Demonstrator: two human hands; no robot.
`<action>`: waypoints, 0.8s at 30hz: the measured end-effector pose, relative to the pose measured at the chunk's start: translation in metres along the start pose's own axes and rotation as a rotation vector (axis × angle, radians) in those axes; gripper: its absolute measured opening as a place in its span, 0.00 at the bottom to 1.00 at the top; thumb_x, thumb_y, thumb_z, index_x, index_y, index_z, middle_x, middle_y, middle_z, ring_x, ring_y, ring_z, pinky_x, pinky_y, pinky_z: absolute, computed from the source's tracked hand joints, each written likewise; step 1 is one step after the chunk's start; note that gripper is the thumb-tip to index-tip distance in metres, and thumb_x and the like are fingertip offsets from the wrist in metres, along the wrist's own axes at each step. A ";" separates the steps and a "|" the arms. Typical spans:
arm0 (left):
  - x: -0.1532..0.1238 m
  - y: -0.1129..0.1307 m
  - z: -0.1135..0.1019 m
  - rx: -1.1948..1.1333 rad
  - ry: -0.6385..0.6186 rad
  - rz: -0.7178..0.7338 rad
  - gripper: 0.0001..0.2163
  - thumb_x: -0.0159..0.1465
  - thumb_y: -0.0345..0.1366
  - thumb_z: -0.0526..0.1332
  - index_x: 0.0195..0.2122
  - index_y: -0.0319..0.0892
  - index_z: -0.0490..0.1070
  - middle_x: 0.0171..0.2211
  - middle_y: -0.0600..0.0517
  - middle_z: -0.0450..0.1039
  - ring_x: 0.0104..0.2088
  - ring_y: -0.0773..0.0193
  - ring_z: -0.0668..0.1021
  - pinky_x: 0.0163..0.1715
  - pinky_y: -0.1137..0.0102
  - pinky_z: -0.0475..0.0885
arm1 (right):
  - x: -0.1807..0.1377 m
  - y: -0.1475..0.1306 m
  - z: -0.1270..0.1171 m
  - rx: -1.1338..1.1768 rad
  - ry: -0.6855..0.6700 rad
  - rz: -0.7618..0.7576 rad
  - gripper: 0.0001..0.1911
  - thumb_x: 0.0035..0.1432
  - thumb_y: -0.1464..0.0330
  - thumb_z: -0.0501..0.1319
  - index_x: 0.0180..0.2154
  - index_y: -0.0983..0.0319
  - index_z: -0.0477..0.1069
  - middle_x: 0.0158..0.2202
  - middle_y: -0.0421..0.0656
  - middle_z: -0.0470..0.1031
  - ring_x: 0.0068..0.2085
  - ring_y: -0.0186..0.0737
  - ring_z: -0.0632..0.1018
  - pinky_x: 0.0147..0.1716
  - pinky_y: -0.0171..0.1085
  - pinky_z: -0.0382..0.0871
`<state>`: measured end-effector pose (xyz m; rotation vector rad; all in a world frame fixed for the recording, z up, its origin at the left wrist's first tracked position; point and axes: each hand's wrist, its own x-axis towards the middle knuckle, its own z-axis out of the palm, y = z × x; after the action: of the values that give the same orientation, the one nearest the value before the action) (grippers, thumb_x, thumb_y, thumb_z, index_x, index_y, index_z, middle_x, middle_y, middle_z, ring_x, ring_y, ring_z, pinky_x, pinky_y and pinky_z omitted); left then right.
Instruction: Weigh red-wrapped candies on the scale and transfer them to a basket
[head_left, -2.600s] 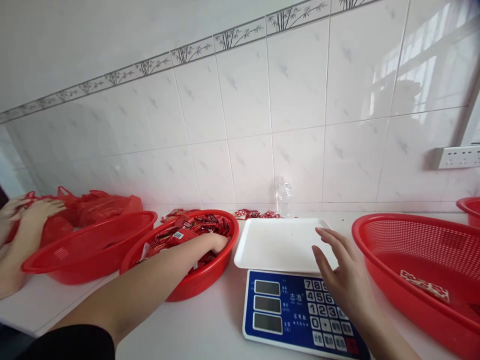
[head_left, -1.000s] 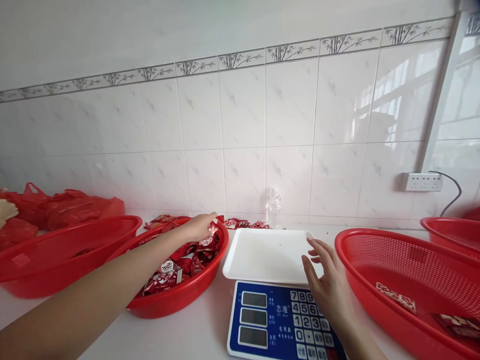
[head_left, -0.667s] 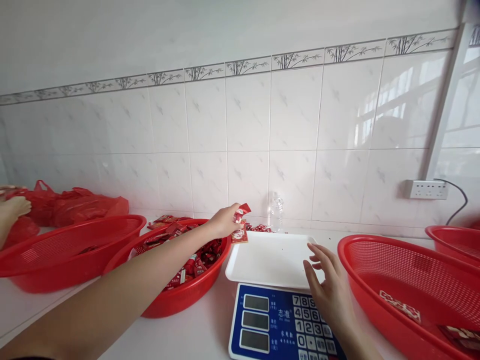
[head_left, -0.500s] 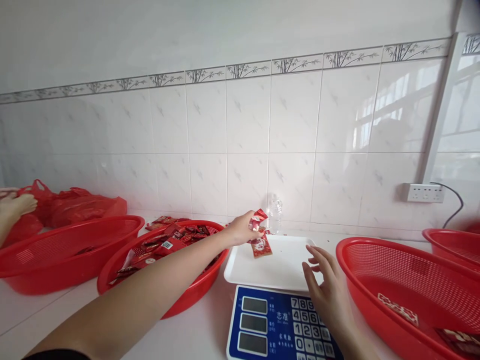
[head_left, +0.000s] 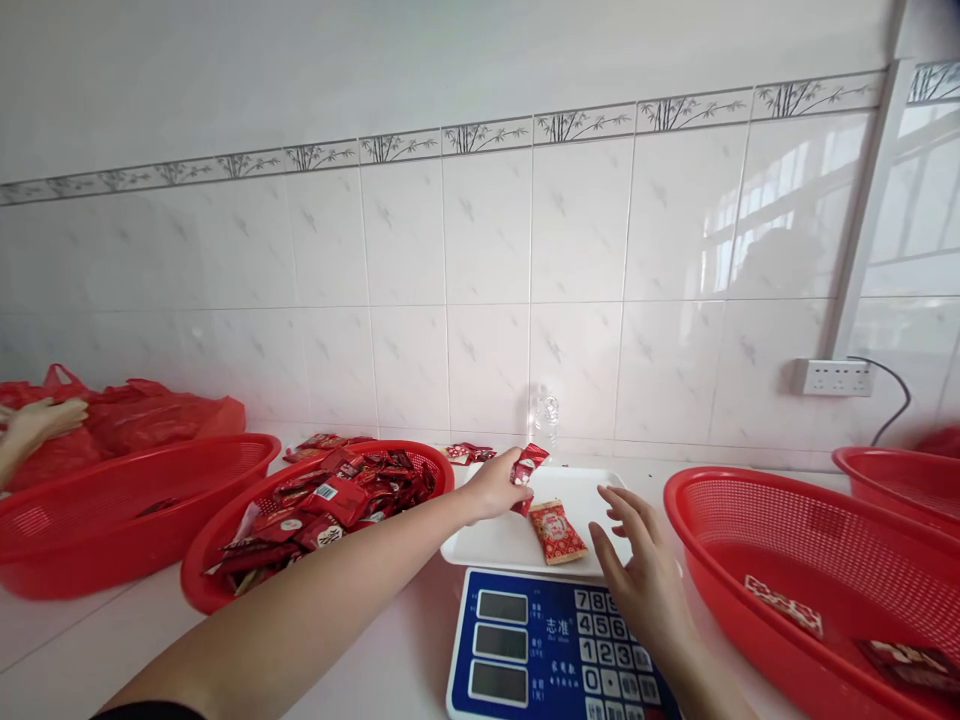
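My left hand (head_left: 491, 486) is closed on a small red packet (head_left: 528, 462) above the white tray (head_left: 480, 553) of the weighing scale (head_left: 551, 640). Another red and gold packet (head_left: 559, 532) lies on that tray, just right of the held one. My right hand (head_left: 637, 550) hovers over the right side of the tray and the keypad, fingers spread, with nothing in it. Beneath my left forearm, a red basket (head_left: 442, 497) is heaped with red packets (head_left: 341, 495).
An oval red basket (head_left: 750, 500) holding a few packets stands on the right, another red basket (head_left: 225, 450) on the far left. Behind the scale are a clear bottle (head_left: 546, 415) and loose packets (head_left: 470, 454). Another person's hand (head_left: 45, 425) is by red plastic bags (head_left: 165, 415).
A red and gold packet that hung at my left hand now rests on the tray. My left hand is slightly lower, still holding a red packet. My right hand stays spread.
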<state>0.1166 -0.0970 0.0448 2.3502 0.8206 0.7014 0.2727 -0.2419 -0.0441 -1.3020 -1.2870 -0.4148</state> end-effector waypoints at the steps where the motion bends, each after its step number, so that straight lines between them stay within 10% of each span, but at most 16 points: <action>1: -0.001 -0.002 -0.003 -0.003 -0.010 -0.009 0.23 0.52 0.32 0.64 0.50 0.41 0.68 0.43 0.49 0.75 0.41 0.57 0.76 0.39 0.67 0.72 | -0.001 0.000 0.000 -0.008 -0.018 0.011 0.18 0.65 0.63 0.54 0.55 0.55 0.64 0.52 0.49 0.67 0.47 0.47 0.74 0.37 0.45 0.77; 7: -0.017 -0.005 -0.010 0.014 -0.202 -0.054 0.30 0.51 0.26 0.60 0.58 0.44 0.62 0.44 0.49 0.76 0.36 0.60 0.78 0.30 0.71 0.73 | -0.001 0.002 -0.001 -0.025 -0.051 0.004 0.17 0.65 0.63 0.54 0.55 0.56 0.65 0.52 0.49 0.69 0.47 0.47 0.75 0.38 0.47 0.76; 13: -0.030 0.006 -0.007 0.081 -0.209 0.020 0.33 0.52 0.23 0.58 0.61 0.45 0.59 0.58 0.44 0.66 0.57 0.53 0.70 0.53 0.63 0.66 | 0.000 0.001 -0.002 -0.035 -0.075 0.025 0.17 0.65 0.63 0.54 0.54 0.56 0.65 0.51 0.48 0.69 0.47 0.46 0.75 0.38 0.45 0.75; 24: -0.044 0.004 0.008 0.101 -0.463 0.110 0.33 0.64 0.48 0.55 0.67 0.42 0.48 0.68 0.44 0.47 0.68 0.52 0.47 0.65 0.57 0.45 | 0.000 -0.001 -0.004 -0.063 -0.102 -0.019 0.14 0.65 0.62 0.54 0.49 0.56 0.71 0.45 0.46 0.75 0.44 0.44 0.76 0.37 0.43 0.75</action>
<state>0.0936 -0.1319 0.0293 2.5185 0.5331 0.1413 0.2739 -0.2457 -0.0423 -1.3796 -1.3815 -0.4090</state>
